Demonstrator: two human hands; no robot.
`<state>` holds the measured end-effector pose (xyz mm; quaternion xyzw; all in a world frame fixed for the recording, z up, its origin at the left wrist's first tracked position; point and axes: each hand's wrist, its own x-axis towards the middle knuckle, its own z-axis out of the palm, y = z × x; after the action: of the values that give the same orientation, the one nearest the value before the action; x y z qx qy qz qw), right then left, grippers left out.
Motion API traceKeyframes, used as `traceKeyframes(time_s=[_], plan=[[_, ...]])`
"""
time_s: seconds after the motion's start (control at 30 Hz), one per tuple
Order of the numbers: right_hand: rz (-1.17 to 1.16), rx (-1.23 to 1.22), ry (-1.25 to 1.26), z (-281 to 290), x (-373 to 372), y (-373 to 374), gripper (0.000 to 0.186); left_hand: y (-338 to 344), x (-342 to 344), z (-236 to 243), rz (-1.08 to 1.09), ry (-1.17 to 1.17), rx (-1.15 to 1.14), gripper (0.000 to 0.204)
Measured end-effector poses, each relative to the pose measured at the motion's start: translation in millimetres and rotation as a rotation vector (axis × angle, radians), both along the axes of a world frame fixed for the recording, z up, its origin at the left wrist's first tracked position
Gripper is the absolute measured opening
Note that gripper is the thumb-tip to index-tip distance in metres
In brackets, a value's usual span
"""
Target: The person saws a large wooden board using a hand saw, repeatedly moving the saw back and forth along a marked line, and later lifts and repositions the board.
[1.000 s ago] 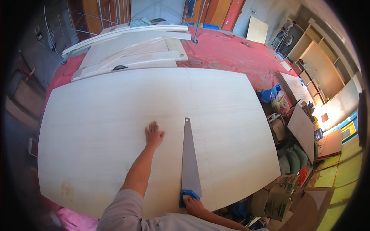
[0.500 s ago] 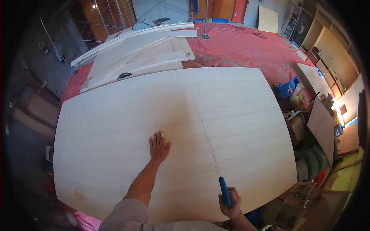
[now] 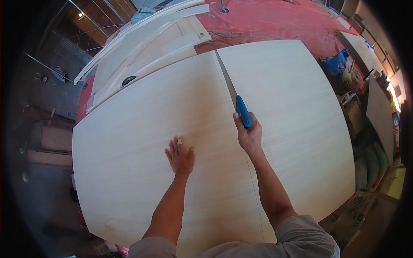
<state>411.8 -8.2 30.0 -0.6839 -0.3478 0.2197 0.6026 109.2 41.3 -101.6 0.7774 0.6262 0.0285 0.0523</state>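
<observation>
A large pale plywood sheet [image 3: 137, 185] lies flat in front of me, with a thin line running along it from the near edge toward the far one. My right hand [image 3: 249, 133] is wrapped round the blue handle of a hand saw [image 3: 242, 111]. The saw's narrow blade points away from me, along that line, and its tip reaches the sheet's far edge. My left hand [image 3: 180, 157] rests flat on the sheet, left of the line, fingers spread. A pale wrap circles one of its fingers.
Beyond the sheet lie several pale boards [image 3: 150, 56] and a dark rounded object [image 3: 128, 80]. Red covering [image 3: 266, 21] spreads over the floor behind. At the right are a blue bag [image 3: 337, 63], a leaning panel [image 3: 380, 114] and a cardboard box [image 3: 355, 210].
My right hand has carried the saw forward from near my body to the sheet's far part. My left hand stays flat on the sheet. The view has tipped downward.
</observation>
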Motion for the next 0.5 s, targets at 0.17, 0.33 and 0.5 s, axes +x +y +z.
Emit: traceKeyframes(time_s=[0.17, 0.33, 0.5], plan=[[0.029, -0.02, 0.051, -28, 8, 46, 0.043, -1, -4, -10, -0.016, -0.014, 0.043, 0.077], [0.043, -0.059, 0.11, -42, 9, 64, 0.044, 1, -1, -6, -0.04, -0.056, 0.058, 0.074], [0.067, -0.097, 0.1, -42, 11, 71, 0.043, 1, -2, -8, -0.049, -0.042, 0.087, 0.074]])
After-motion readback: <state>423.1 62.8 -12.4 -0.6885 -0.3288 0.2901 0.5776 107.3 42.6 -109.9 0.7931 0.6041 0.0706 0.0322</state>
